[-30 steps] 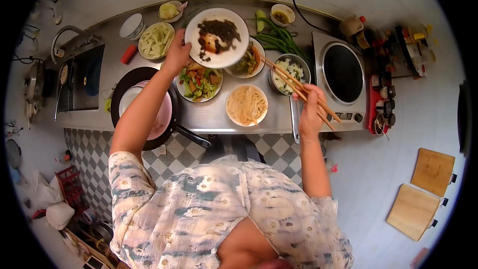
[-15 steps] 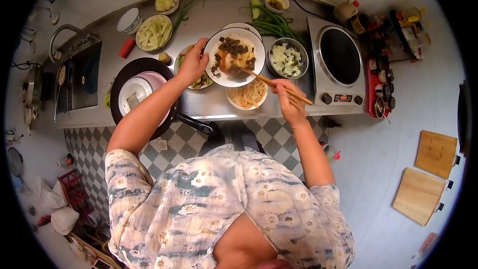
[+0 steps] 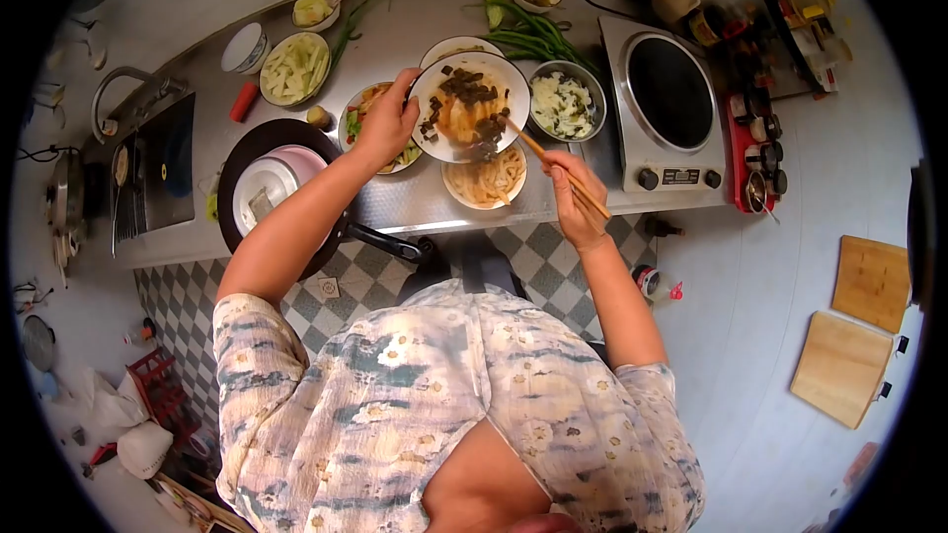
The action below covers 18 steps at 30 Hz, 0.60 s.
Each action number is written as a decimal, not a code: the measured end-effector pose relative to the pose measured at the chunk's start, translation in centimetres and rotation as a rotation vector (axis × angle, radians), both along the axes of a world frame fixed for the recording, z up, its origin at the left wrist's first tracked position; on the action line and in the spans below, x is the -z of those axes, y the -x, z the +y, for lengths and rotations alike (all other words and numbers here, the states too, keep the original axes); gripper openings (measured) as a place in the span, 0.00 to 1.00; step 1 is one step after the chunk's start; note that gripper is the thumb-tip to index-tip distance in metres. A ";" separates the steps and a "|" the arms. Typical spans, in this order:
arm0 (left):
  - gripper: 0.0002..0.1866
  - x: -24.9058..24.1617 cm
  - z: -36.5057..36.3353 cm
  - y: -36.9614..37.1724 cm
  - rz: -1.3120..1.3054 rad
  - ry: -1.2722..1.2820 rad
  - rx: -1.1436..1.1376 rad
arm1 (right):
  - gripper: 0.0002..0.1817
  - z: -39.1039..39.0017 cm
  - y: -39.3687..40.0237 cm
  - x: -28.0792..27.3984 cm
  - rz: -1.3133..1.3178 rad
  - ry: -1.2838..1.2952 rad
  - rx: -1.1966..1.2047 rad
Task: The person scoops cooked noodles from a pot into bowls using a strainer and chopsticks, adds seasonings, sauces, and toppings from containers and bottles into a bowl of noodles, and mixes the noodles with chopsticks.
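My left hand (image 3: pixel 387 126) is closed on the left rim of a white plate (image 3: pixel 514 89), held above the counter. Dark chopped pieces (image 3: pixel 468 89) and brown sauce lie on the plate, some of them at its near edge. My right hand (image 3: pixel 576 195) grips a pair of wooden chopsticks (image 3: pixel 538 150), with their tips at the plate's lower right. Partly under the plate's near edge stands a bowl (image 3: pixel 452 190) of pale strips (image 3: pixel 484 183). Another dish (image 3: pixel 441 47) is partly hidden behind the plate, and a dish of mixed vegetables (image 3: pixel 353 125) sits beneath my left wrist.
A black frying pan (image 3: pixel 235 153) with dishes in it stands at left, its handle over the counter edge. Right of the plate are a metal bowl (image 3: pixel 598 118) of chopped greens, green stalks (image 3: pixel 541 38) and an induction cooker (image 3: pixel 632 138). The sink (image 3: pixel 178 199) is far left.
The chopstick tips have shifted toward the plate's right edge. More dark pieces now lie along the plate's near edge, above the bowl of strips. The view has shifted slightly.
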<state>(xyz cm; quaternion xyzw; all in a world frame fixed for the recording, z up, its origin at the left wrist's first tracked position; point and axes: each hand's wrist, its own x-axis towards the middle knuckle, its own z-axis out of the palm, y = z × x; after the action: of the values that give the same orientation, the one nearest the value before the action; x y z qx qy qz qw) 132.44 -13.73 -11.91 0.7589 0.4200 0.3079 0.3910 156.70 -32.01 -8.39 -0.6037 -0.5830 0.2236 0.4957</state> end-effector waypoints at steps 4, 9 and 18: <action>0.19 -0.3 -0.3 -0.5 -0.023 -0.002 -0.010 | 0.06 -0.1 0.7 0.4 0.006 0.047 -0.020; 0.18 -0.4 -0.4 -0.8 -0.001 0.044 -0.016 | 0.06 -1.0 1.1 0.1 0.097 0.117 -0.034; 0.19 1.1 -0.1 -1.1 -0.102 0.065 -0.030 | 0.08 -0.5 1.2 0.3 0.071 0.125 -0.086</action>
<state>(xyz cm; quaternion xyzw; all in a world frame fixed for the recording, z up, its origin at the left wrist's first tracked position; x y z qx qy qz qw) 133.56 -13.81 -13.01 0.7228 0.4205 0.3382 0.4317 155.53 -32.49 -8.72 -0.5995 -0.5753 0.3017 0.4675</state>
